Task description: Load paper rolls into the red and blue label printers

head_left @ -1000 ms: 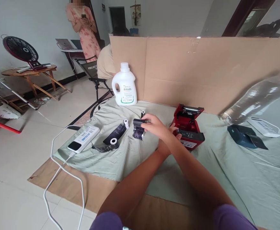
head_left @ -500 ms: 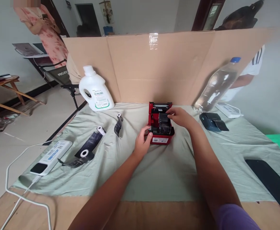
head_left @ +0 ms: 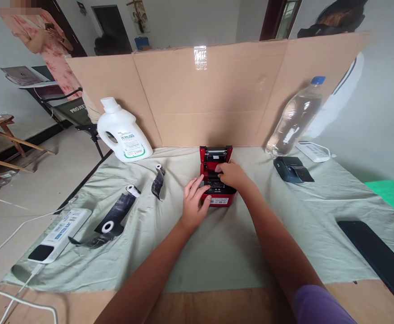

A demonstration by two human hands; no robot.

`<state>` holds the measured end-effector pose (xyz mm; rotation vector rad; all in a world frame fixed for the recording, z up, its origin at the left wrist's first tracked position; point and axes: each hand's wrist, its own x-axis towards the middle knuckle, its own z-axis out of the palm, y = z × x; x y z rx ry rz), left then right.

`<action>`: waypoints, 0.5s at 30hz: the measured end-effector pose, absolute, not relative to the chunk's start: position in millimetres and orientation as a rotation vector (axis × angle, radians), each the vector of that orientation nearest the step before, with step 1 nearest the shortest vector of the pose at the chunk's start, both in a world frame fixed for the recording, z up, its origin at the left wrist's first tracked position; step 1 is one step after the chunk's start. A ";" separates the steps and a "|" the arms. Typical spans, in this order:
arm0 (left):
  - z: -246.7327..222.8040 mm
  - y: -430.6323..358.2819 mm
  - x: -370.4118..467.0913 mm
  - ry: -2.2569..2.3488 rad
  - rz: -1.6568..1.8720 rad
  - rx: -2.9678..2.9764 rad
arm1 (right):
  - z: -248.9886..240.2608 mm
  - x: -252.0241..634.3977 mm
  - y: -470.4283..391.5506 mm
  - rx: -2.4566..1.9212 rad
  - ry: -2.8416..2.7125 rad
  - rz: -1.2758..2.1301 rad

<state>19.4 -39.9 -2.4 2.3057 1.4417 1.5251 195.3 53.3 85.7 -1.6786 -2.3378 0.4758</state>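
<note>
A small red and black printer [head_left: 220, 201] stands with its lid [head_left: 216, 154] raised, near the cardboard at the middle of the cloth. My left hand [head_left: 194, 200] rests against its front left corner, fingers spread and thumb by the front face. From the right, my right hand [head_left: 235, 176] reaches into the printer's cavity with curled fingers. Whatever those fingertips hold is hidden. Dark material shows inside the printer beneath them. To the left lie black paper rolls on white cores: a small one [head_left: 158, 182], a long unrolled one [head_left: 118, 209] and a nearer one [head_left: 108, 226].
A white jug [head_left: 124, 130] and a clear bottle [head_left: 294, 117] lean against the cardboard screen [head_left: 210, 94]. On the right are a dark handheld device [head_left: 291, 169], a white power strip [head_left: 313, 151] and a black phone [head_left: 375, 256]. Another power strip [head_left: 60, 234] trails cable at left. People stand behind.
The black paper roll standing up in the printer is no longer seen there; my right hand has moved lower into the cavity. My left fingers have spread further. The whole view has shifted slightly.
</note>
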 end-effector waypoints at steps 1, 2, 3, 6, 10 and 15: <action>-2.1 -40.4 20.1 1.446 1.529 2.312 | 88.1 200.3 54.9 -1.630 -2.335 0.550; -1.7 -40.9 20.8 1.448 1.530 2.314 | 91.3 206.6 56.6 -1.575 -2.319 0.632; -1.1 -41.6 21.5 1.448 1.528 2.318 | 95.2 213.9 58.3 -1.515 -2.291 0.711; 1.2 -43.4 23.2 1.439 1.488 2.371 | 106.9 235.3 63.0 -1.433 -2.116 0.803; 4.2 -44.8 23.6 1.430 1.386 2.479 | 110.4 241.1 70.2 -1.471 -1.670 0.597; 3.0 -46.5 23.0 1.466 1.412 2.512 | 96.2 217.4 77.7 -1.212 -1.443 0.731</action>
